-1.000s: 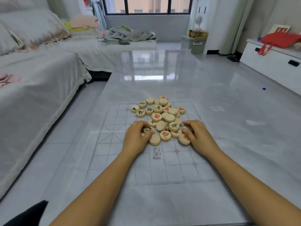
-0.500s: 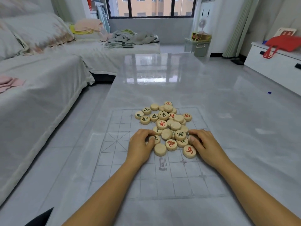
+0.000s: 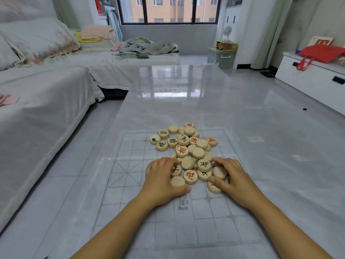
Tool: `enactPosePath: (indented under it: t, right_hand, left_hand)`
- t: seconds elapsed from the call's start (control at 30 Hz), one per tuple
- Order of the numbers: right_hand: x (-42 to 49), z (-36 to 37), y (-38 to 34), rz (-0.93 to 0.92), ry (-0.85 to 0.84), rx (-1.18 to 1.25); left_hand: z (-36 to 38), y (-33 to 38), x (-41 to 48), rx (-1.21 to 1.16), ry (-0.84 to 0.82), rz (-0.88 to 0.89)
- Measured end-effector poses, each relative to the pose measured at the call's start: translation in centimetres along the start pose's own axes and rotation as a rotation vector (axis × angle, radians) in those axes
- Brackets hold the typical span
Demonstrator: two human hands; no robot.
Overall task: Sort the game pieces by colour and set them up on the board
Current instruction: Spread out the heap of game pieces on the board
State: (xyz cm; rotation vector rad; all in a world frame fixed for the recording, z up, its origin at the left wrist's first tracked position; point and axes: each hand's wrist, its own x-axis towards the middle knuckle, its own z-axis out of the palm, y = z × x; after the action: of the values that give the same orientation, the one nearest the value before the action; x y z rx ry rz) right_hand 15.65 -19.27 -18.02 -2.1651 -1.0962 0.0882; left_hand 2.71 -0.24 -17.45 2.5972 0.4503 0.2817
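The game pieces (image 3: 198,152), pale round discs marked in red or dark green with some showing blank faces, lie heaped in one mixed pile on the far half of the clear, lined board (image 3: 130,184), which is spread on the glossy grey table (image 3: 186,105). Both hands are at the near edge of the pile. The left hand (image 3: 160,180) curls its fingers and thumb about two discs there; whether its grip really has them, I cannot tell. The right hand (image 3: 233,178) has a close grip on a blank piece (image 3: 220,172), fingers curled over it and thumb beneath. A covered sofa (image 3: 46,109) stands left of the table.
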Motion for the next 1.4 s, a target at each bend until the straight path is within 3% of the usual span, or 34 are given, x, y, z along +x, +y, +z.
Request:
enactPosePath:
  t: [0.17, 0.33, 0.5, 0.57, 0.7, 1.0, 1.1, 1.2, 1.33, 1.4]
  right_hand:
    - [0.1, 0.2, 0.1, 0.031, 0.119, 0.001]
    - [0.0, 0.1, 0.2, 0.081, 0.124, 0.031]
    - [0.2, -0.3, 0.2, 0.179, 0.186, 0.294]
    - [0.2, -0.4, 0.2, 0.191, 0.172, 0.338]
    - [0.1, 0.1, 0.4, 0.077, 0.066, 0.006]
    - [-0.1, -0.1, -0.4, 0.191, 0.183, 0.021]
    - [-0.4, 0.0, -1.0, 0.031, 0.200, -0.114]
    - [-0.9, -0.2, -1.6, -0.133, 0.083, -0.160]
    - [-1.0, -1.0, -1.9, -0.009, 0.180, 0.100]
    - [-0.8, -1.4, -1.4, 0.080, 0.181, 0.106]
  left_hand:
    - [0.0, -0.4, 0.2, -0.033, 0.152, 0.019]
    - [0.0, -0.4, 0.1, 0.035, 0.170, 0.015]
    - [-0.1, -0.4, -0.2, -0.149, 0.193, -0.038]
    - [0.0, -0.3, -0.3, -0.101, 0.150, 0.020]
    - [0.4, 0.0, -0.4, 0.054, 0.088, 0.140]
    - [-0.6, -0.4, -0.6, -0.444, 0.361, -0.165]
    - [-0.9, -0.7, -0.3, -0.512, 0.400, -0.247]
    - [-1.0, -0.9, -0.4, -0.543, 0.465, -0.271]
    - [-1.1, -0.6, -0.7, -0.467, 0.315, -0.193]
    - [-0.9, -0.6, -0.9, -0.367, 0.257, -0.140]
